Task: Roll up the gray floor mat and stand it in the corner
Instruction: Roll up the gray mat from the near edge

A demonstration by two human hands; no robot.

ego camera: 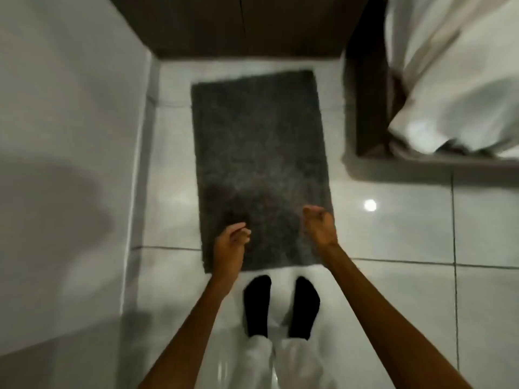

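White wall filled the left side of the view, meeting glossy white floor tiles along a pale skirting strip. Just right of that, the gray floor mat lay flat and fully unrolled on the tiles, its long sides running away from the person toward a dark brown panel at the far end of the floor. Its near short edge sat just ahead of two feet in black socks, which stood on bare tile below white trouser legs.

Over the mat's near left corner hung the left hand, loosely curled, fingers bent inward with the thumb close to them; it held nothing, and whether it brushed the pile could not be told through the motion blur. Farther right, above the mat's near right edge, the right hand was likewise half-closed in a relaxed cup, fingertips turned in, empty. Both bare forearms reached forward from the bottom of the frame, one on either side of the feet.

Right of the mat a bright spot of reflected light shone on the tile. Beyond it, in the upper right, stood the brown frame of a bed with white bedding hanging over its corner.
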